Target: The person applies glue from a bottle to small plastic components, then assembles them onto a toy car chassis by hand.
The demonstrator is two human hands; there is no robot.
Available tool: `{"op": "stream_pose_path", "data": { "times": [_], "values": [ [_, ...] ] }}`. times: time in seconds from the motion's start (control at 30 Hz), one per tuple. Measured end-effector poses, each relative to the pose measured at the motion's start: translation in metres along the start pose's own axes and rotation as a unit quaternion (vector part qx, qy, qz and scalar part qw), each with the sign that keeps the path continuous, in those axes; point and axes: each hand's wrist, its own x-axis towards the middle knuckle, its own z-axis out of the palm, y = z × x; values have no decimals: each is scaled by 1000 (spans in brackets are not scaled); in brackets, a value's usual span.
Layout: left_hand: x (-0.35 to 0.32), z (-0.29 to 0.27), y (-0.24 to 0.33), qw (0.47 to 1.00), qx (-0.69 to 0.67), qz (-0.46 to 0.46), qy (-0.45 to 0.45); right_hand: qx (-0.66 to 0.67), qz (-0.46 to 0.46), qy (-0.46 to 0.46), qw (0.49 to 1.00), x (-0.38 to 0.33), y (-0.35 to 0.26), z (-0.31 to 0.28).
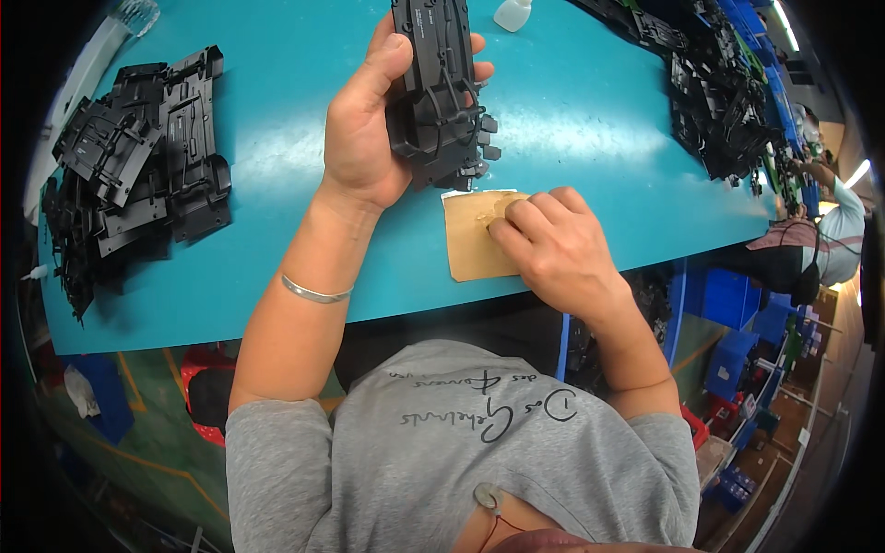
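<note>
black plastic part held up, fingers pressing a tan paper pad

the teal worktable (277,184) fills most of the view, its near edge running across in front of the person's grey shirt. a big heap of black moulded plastic parts (138,166) lies on its left side, and a second heap of black parts (719,101) stretches along the far right edge (too tangled to tell single pieces apart). between the two heaps, the left hand (364,129) is closed around a long black plastic chassis-like part (438,88), thumb on the near face, fingertips curling round the far side, holding it above the table, tilted away from the person. just below that part a tan sheet of paper (470,244) lies flat on the table near the front edge. the right hand (553,249) rests on it, fingers bent, fingertips pressed to the sheet's upper right, gripping nothing. a silver bangle (313,293) circles the left wrist. a small white bottle (513,13) stands at the far edge, well apart from the hands.
</note>
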Motion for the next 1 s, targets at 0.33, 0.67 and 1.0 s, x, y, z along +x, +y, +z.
{"op": "stream_pose_path", "data": {
  "times": [0.33,0.67,1.0],
  "values": [
    [0,5,2,998,48,-3,26,60,-4,-33,998,6,6,-8],
    [-4,10,-2,999,-4,-38,29,806,386,109,435,-13,26,9],
    [-4,10,-3,999,-1,-36,23,875,344,104,325,-18,29,19]
  ]
}}
